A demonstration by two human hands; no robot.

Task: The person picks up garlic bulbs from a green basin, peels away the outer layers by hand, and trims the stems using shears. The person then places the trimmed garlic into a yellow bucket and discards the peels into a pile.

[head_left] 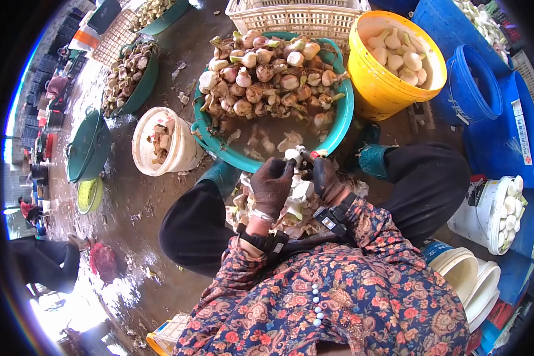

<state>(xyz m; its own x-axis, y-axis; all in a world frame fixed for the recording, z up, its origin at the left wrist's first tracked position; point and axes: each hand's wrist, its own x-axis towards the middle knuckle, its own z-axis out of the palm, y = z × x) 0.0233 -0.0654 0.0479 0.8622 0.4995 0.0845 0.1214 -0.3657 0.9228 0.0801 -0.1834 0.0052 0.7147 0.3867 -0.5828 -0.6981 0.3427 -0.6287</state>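
My left hand [273, 185], in a dark brown glove, is closed on a pale peeled garlic bulb [292, 154] at the near rim of a teal tub [345, 127]. Beside it my right hand [331, 181], also gloved, is closed around a small tool with a red end [315, 155]; most of this tool is hidden by the fingers. Unpeeled garlic bulbs [267, 74] with brown skins and cut stems are heaped in the far part of the tub. Loose peelings [299, 204] lie below my hands, between my legs.
A yellow bucket [368, 89] of peeled bulbs stands right of the tub. At left are a white bucket [178, 151] with scraps and a green basin [137, 98] of garlic. Blue containers [477, 89] and a full white bucket [477, 213] line the right. Another person [47, 261] sits far left.
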